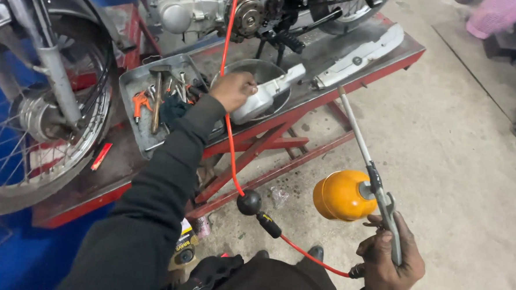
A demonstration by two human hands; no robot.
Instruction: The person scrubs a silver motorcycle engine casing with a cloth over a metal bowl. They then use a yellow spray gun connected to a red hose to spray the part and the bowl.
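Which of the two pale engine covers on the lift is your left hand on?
The left hand rests on the rounded cover in the metal bowl; the long chain cover lies untouched.

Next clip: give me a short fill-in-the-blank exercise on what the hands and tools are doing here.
1. The right hand grips a spray gun with a ____ canister.
2. The left hand reaches into a metal ____.
3. The hose feeding the gun is ____.

Missing words: yellow; bowl; red

A motorcycle's spoked front wheel (38, 124) and engine (188, 8) sit on a red lift table (389, 58), beside a metal tool tray (134, 93) holding an orange-handled tool (139, 102).
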